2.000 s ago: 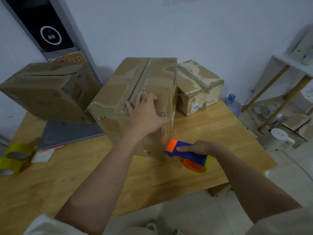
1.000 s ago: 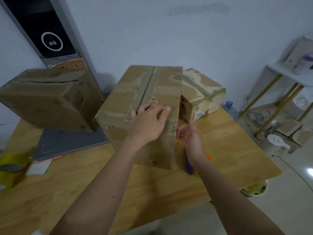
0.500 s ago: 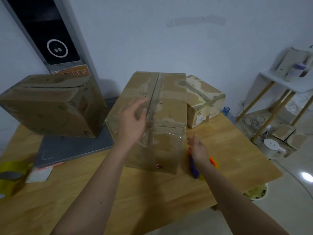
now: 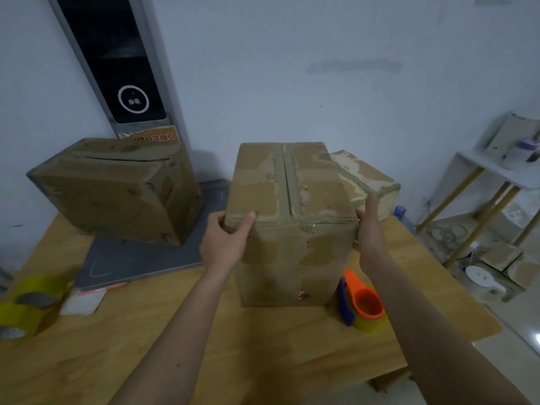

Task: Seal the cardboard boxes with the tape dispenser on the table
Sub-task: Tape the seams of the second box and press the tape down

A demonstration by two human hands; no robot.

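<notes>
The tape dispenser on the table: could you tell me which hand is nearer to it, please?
Right. The right hand presses the middle box's right side, just above the tape dispenser; the left hand grips its far left corner.

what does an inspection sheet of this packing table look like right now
surface: wooden table, a grey board lying on its far left part
job's things: middle cardboard box upright, tape along its top seam; tape dispenser on the table at its right foot; tilted box on the grey board; small box behind
clutter: yellow tape rolls and a white packet at the left edge
grippers: left hand grips the middle box's near left top corner; right hand flat against its right side
cables: nothing seen
surroundings: white wall, dark panel, white shelf, water bottle
</notes>
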